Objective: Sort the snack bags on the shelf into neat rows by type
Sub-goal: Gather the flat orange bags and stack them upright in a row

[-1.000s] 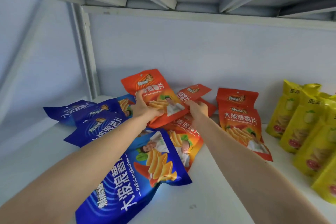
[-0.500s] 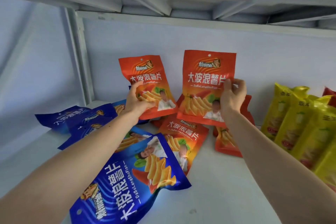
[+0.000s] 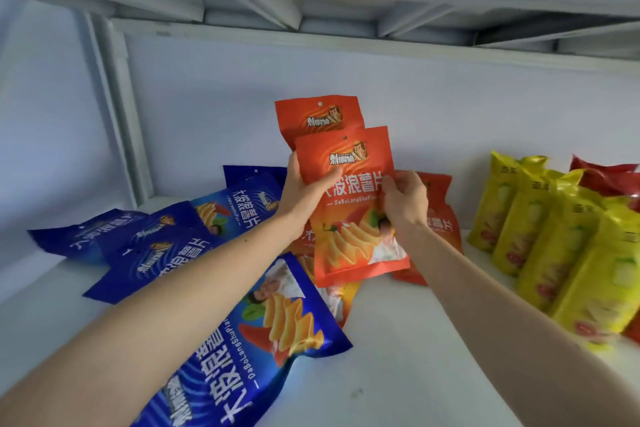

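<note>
Orange bags point(image 3: 349, 204) stacked upright, left hand point(image 3: 304, 189) and right hand point(image 3: 403, 199) fingers grasping both, above shelf point(image 3: 398, 357), blue bags point(image 3: 166, 246) left, yellow bags point(image 3: 554, 239) right.

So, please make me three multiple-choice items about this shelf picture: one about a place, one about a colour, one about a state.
1. Where does the row of yellow bags stand on the shelf?
A. on the right
B. at the far left
C. under the blue bags

2. What colour is the front bag held up in the hands?
A. blue
B. orange-red
C. green

3. In what state are the blue bags at the left?
A. standing in a neat row
C. hanging from hooks
B. lying flat and overlapping

Answers:
1 A: the yellow bags stand upright at the shelf's right side.
2 B: the left hand and the right hand both grip an orange-red bag, with a second orange-red bag behind it.
3 B: the blue bags lie tilted across each other, not yet sorted.
</note>
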